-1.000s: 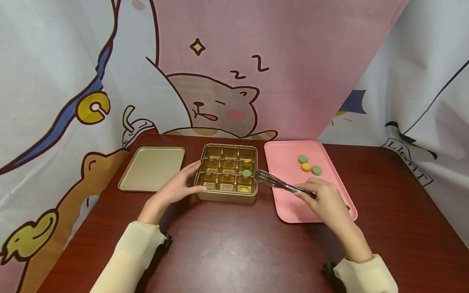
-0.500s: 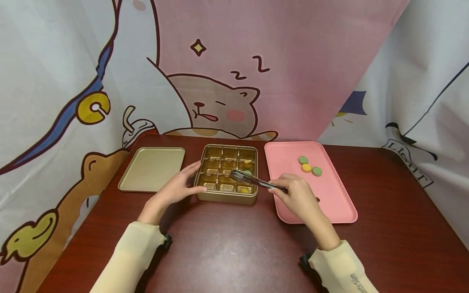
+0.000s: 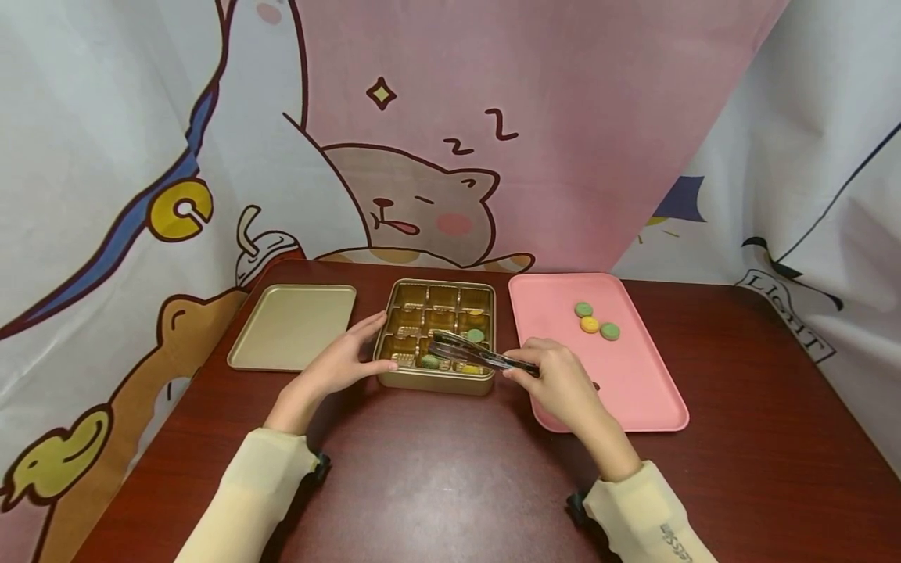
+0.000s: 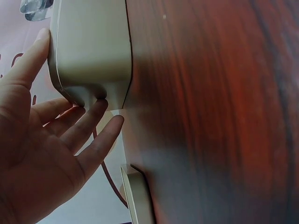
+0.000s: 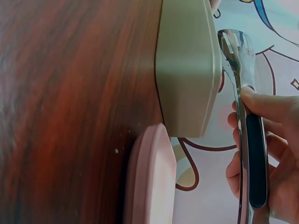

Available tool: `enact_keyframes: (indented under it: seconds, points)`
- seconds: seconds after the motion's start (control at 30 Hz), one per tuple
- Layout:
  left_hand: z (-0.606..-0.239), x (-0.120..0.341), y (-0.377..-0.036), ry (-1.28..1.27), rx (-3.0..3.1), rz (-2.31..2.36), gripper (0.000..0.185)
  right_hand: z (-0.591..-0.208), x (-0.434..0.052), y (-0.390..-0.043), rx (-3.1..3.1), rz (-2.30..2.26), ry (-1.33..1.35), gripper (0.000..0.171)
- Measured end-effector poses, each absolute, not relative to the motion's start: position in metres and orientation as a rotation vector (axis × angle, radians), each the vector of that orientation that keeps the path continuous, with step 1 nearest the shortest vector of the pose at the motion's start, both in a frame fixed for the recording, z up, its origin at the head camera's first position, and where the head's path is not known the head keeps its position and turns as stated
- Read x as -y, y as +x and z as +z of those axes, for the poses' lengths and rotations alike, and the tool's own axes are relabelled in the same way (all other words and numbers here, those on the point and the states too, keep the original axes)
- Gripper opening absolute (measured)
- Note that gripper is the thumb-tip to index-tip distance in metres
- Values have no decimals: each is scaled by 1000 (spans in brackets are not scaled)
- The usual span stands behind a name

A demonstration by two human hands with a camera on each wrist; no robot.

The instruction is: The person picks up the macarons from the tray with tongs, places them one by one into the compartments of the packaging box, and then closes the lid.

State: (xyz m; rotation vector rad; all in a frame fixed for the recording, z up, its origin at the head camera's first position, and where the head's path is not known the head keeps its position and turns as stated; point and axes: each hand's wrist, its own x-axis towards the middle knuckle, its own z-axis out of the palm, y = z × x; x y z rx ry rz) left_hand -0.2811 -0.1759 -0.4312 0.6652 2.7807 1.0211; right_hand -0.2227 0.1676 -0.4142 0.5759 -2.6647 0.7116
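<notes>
Two hands work at a gold compartment box [image 3: 436,338] standing on the dark red worktop [image 3: 450,469] in the head view. The left hand [image 3: 338,364], fingers straight, rests against the box's left wall. The right hand [image 3: 556,383] grips metal tongs [image 3: 475,356], whose tips reach over the front middle compartment, where a green sweet [image 3: 431,361] lies. Another green sweet [image 3: 475,335] sits in the right compartment of the middle row, and a yellow one [image 3: 470,367] lies in the front right compartment. Left of the box lies a gold lid [image 3: 292,326]; to its right, a pink tray [image 3: 633,391] carries two green sweets and one yellow sweet [image 3: 590,324], close together.

Left wrist view: the left hand [image 4: 42,154] lies open, with its thumb along one side of the box [image 4: 88,46] and its fingertips [image 4: 100,103] at the box's corner.

Right wrist view: the right hand [image 5: 266,158] is curled round the black-handled tongs [image 5: 247,140], held above the box [image 5: 187,65]; the pink tray's rim [image 5: 149,177] lies just beside it.
</notes>
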Motion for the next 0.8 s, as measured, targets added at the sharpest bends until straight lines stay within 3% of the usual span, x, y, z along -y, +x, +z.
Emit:
enact_keyframes:
  seconds: [0.43,0.8]
  points:
    - [-431,178,-279,663,-2767,1041,90,-411,-195,-221,2606,694,456,26]
    - [-432,177,-280,663,-2773,1038,90,-414,-244,-207,2518,672,154,37]
